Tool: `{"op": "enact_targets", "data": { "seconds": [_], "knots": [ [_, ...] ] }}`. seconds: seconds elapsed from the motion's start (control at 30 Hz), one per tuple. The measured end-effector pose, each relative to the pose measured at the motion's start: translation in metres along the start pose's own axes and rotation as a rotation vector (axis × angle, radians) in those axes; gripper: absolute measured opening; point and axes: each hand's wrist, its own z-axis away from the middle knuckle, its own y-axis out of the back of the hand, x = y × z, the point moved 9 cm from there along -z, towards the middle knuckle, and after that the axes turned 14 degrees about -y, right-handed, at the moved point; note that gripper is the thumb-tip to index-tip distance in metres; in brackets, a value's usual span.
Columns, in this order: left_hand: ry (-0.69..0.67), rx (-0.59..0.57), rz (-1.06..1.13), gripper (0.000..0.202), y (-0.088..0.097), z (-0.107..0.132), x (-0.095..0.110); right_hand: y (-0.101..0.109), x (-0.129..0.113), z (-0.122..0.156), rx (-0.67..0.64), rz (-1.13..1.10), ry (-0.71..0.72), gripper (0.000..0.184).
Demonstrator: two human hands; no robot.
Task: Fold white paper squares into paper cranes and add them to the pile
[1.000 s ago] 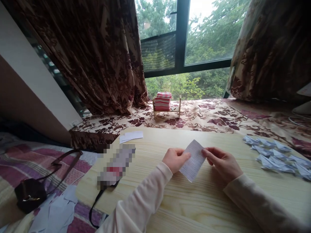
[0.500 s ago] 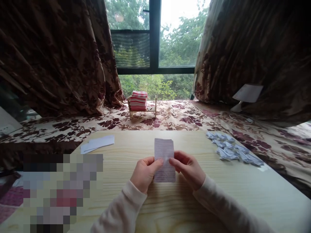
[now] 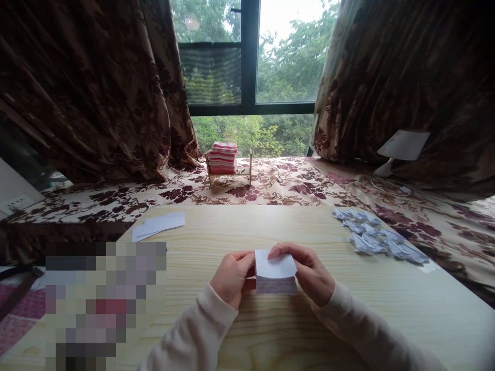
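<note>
Between my hands, above the wooden table (image 3: 216, 330), is a sheet of paper (image 3: 275, 268) bent over toward me. Its blank white back covers the upper part, and a strip of the printed side shows below. My left hand (image 3: 234, 278) pinches the left edge, thumb near the bend. With its fingers over the top and the thumb at the right side, my right hand (image 3: 311, 273) grips the same sheet. Part of the left fingers is hidden behind the paper.
White paper strips (image 3: 160, 224) lie at the table's back left. Several folded paper pieces (image 3: 371, 234) are grouped at the back right. Beyond the table, a small rack (image 3: 250, 170) holds folded red-and-white cloths (image 3: 223, 158). A lamp (image 3: 404, 145) stands by the right curtain.
The printed sheet was upright and flat; now its top is folded down toward me, showing the white back. My right hand has moved its fingers onto the top. The view has shifted slightly.
</note>
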Motion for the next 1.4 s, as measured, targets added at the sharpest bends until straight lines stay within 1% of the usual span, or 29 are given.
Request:
{"op": "enact_targets", "data": {
  "seconds": [0.1,0.2,0.3,0.43,0.5,0.63,0.73,0.8,0.87,0.97,1.03,1.1,1.23,1.33,1.4],
  "knots": [
    [0.015,-0.010,0.002,0.032,-0.001,0.000,0.002,0.001,-0.003,0.001,-0.002,-0.013,0.015,0.013],
    [0.033,-0.014,-0.006,0.035,-0.001,0.000,0.002,0.001,-0.011,0.002,0.012,0.076,0.126,0.011],
    [0.031,0.005,-0.002,0.034,0.001,0.001,0.003,-0.001,-0.016,0.004,0.017,0.188,0.237,0.020],
    [0.022,0.021,0.019,0.029,0.001,0.001,0.004,-0.004,-0.019,0.008,-0.004,0.284,0.339,0.032],
    [0.019,0.030,0.025,0.028,0.001,0.001,0.004,-0.005,-0.020,0.010,0.001,0.330,0.365,0.035],
    [0.008,0.041,0.056,0.027,0.000,0.001,0.006,-0.006,-0.022,0.011,0.024,0.406,0.369,0.037],
    [-0.014,0.044,0.085,0.035,0.000,0.000,0.007,-0.007,-0.026,0.013,0.035,0.437,0.396,0.036],
    [-0.042,0.052,0.062,0.040,0.002,-0.002,0.007,-0.009,-0.027,0.014,0.036,0.462,0.412,0.035],
    [-0.073,0.073,0.039,0.040,0.005,-0.002,0.007,-0.008,-0.026,0.013,0.064,0.460,0.385,0.035],
    [-0.085,0.083,0.035,0.041,0.005,-0.002,0.007,0.002,-0.016,0.005,0.129,0.339,0.232,0.030],
    [-0.077,0.059,0.026,0.043,0.003,-0.001,0.007,0.003,-0.008,0.001,0.098,0.226,0.124,0.018],
    [-0.069,0.035,0.001,0.045,0.001,0.000,0.007,0.000,-0.005,-0.001,0.041,0.151,0.067,0.010],
    [-0.072,0.009,-0.058,0.043,0.000,0.000,0.005,-0.001,-0.007,-0.001,0.041,0.107,0.036,0.013],
    [-0.112,-0.002,-0.072,0.039,0.001,-0.001,0.006,-0.001,-0.011,0.000,0.058,0.142,0.062,0.012],
    [-0.141,-0.013,-0.070,0.038,0.001,-0.003,0.008,-0.001,-0.012,-0.001,0.054,0.147,0.061,0.016]
  ]
}}
